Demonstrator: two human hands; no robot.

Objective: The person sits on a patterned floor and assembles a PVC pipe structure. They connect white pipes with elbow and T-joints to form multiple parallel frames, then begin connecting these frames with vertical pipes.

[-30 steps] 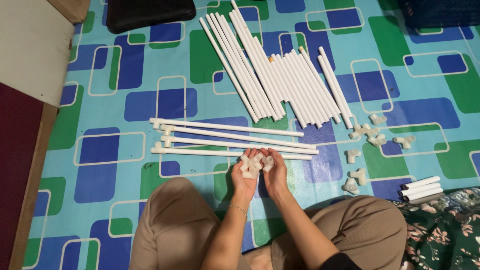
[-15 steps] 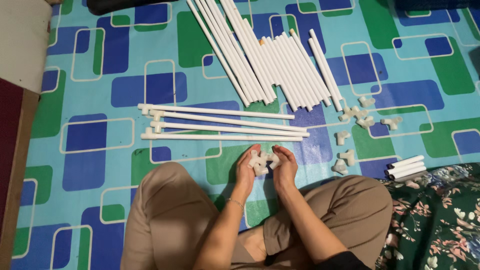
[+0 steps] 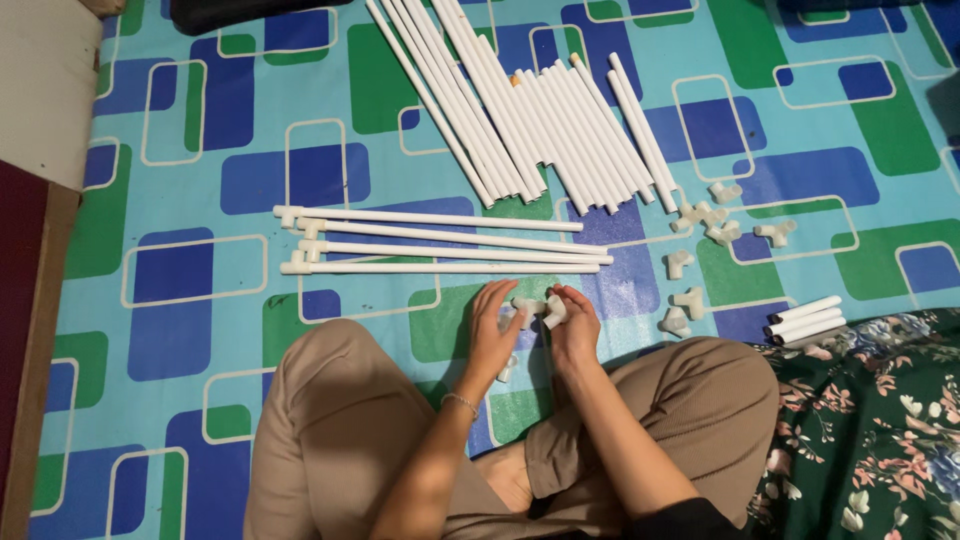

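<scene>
I sit cross-legged on a patterned floor mat (image 3: 200,330). My left hand (image 3: 492,330) and my right hand (image 3: 573,325) meet in front of my knees and together grip a small white pipe piece with corner fittings (image 3: 532,308). Another short white piece (image 3: 506,370) lies under my left hand. Just beyond my hands lie several long white pipes with fittings on their left ends (image 3: 440,245). Farther off sits a pile of plain white pipes (image 3: 520,110).
Loose white corner fittings (image 3: 712,222) are scattered to the right, with two more (image 3: 682,310) nearer my knee. Three short pipes (image 3: 805,320) lie beside a dark floral fabric (image 3: 870,430). A white panel (image 3: 45,85) and dark red edge line the left side.
The view has drifted, so the pipes sit higher and left in frame. My hands stay together on the small fitting assembly, turning it slightly.
</scene>
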